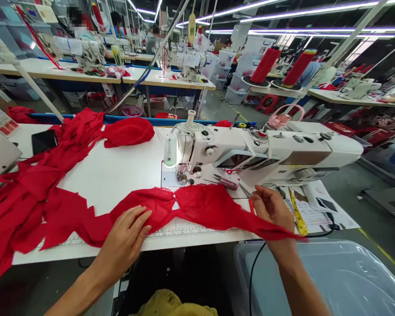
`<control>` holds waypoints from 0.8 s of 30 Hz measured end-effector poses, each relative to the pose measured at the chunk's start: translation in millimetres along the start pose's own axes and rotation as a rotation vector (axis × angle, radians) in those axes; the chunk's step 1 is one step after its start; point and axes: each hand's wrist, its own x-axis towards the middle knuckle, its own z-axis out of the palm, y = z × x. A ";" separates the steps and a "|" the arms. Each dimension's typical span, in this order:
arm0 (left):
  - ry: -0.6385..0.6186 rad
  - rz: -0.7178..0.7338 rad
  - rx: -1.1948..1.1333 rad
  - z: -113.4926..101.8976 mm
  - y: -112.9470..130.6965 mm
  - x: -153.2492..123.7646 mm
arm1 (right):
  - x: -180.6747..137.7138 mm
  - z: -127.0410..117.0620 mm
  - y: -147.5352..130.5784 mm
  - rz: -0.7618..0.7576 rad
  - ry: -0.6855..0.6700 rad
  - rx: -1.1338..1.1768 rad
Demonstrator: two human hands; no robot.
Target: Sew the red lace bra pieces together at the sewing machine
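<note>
Fingers of L hand [127, 231] lie flat, loosely spread, on red lace garment [202, 204], stretched lengthwise nr front edge of bench [125, 169]. R hand [274, 210], wrist under garment's R end, apparently pinches metal tool [245, 190].

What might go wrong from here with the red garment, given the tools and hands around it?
1. The pointed metal tool at the right hand is close to the red garment, so it might snag the fabric.
2. The garment's end lies across the right wrist; moving that arm could drag the piece from under the left hand.
</note>
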 end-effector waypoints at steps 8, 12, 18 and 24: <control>0.008 0.070 -0.153 39.1 25.1 54.8 | -28.6 57.3 -68.5 -0.699 -0.822 -0.122; -0.056 0.016 -0.117 51.4 12.5 49.3 | -34.7 60.9 -44.0 -0.761 -0.884 -0.222; -0.111 -0.013 -0.127 45.1 12.4 45.0 | -23.5 38.9 -29.3 -0.616 -0.931 0.000; -0.090 0.042 -0.161 43.4 14.2 58.8 | -9.4 88.2 -40.1 -0.644 -0.884 0.134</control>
